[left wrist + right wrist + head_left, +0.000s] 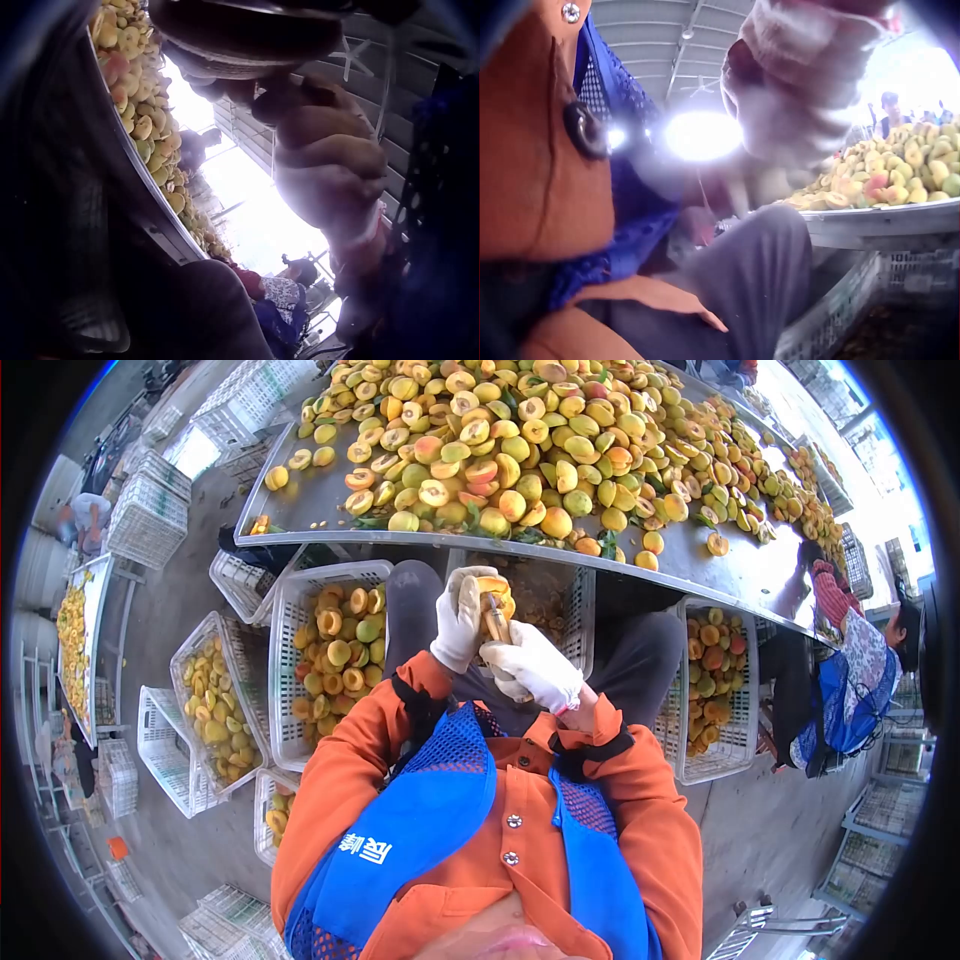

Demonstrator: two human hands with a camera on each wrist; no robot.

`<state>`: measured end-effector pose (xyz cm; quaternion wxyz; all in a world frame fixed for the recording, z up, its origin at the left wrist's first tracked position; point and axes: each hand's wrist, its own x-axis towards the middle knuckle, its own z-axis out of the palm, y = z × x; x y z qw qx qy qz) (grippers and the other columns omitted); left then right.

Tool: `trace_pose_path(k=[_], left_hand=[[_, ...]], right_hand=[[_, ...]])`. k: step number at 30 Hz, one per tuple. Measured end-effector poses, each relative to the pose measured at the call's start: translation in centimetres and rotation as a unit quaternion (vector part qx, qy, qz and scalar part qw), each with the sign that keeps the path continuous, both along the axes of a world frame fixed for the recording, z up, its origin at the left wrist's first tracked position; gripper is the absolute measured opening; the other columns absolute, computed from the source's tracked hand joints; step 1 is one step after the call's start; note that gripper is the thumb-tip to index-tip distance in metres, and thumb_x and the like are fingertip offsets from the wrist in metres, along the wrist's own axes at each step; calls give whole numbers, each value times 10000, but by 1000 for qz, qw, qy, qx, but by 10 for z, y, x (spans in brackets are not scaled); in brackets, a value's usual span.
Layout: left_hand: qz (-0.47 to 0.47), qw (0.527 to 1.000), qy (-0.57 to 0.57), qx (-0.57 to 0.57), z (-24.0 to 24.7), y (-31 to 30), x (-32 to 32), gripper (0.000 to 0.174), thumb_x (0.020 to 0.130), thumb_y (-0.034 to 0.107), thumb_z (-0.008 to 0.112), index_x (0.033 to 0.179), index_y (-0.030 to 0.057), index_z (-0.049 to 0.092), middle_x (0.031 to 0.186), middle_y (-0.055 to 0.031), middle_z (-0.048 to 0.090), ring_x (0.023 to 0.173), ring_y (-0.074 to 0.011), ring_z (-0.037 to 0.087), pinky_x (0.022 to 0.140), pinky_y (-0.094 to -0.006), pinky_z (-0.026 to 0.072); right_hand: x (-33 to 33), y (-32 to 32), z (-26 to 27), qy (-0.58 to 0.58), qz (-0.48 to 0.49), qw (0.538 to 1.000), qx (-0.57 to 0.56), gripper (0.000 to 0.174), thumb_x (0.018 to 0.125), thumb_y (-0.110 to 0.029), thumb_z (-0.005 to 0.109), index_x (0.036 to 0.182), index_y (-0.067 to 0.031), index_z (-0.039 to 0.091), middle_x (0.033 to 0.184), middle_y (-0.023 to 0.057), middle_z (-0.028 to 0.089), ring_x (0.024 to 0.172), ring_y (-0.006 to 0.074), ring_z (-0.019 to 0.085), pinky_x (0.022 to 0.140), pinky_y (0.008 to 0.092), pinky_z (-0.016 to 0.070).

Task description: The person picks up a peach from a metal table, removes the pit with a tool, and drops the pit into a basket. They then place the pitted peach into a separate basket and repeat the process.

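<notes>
In the head view, my gloved left hand grips a yellow-orange fruit, with the fingers curled around its side. My gloved right hand holds a small tool with a brownish handle against the fruit; its tip is hidden. Both hands are close together above my lap, over a crate between the knees. In the left wrist view a hand with curled fingers shows at the right. A blurred white glove fills the top of the right wrist view.
A metal table heaped with halved and whole fruit stands ahead. Fruit-filled white crates flank my knees, with more crates at the left. Another person in a blue vest is at the right.
</notes>
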<state>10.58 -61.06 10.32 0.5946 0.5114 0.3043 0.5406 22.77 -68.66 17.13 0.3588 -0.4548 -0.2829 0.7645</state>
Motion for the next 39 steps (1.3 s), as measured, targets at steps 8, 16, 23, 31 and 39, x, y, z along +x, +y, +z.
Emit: trace_pose_path(k=[8,16,23,31,39], left_hand=[[-12,999,41,23,-11,0,1,316,1043,256,402,1079,-12,567,989,-124,650,842,-155,640,760,-286,541],[-43,993,-94,-54,-8,-6,15,388,1024,378,444,1084,20,581,947,-98,658,844,-151,636,757,-274,534],[-113,985,-69,-109,-17,0,27,299,1023,305,476,1090,31,577,953,-71,637,849,-134,624,774,-270,529],[-128,985,35,-108,-37,6,34,280,1035,274,449,1032,31,589,924,-62,647,836,-127,613,787,-265,510],[2,952,305,8,-27,18,14,228,883,150,572,1070,31,625,953,-124,683,893,-248,658,827,-327,496]], right_hand=[[-4,-3,-57,-391,-43,849,353,135,870,-157,598,886,-41,532,583,-17,466,387,72,390,364,248,267],[4,-9,-13,106,-19,994,-14,113,885,-149,606,896,-63,534,552,-24,442,360,80,367,357,249,254],[10,-11,-28,-74,-72,994,45,123,868,-141,598,879,-43,526,591,37,494,417,128,436,394,287,332],[22,-20,-69,-631,-18,733,251,268,816,-150,616,1017,-15,502,721,229,641,661,392,646,584,480,500],[65,-9,-72,-734,112,634,216,679,838,-261,629,1448,-175,342,737,158,676,669,349,664,599,459,523]])
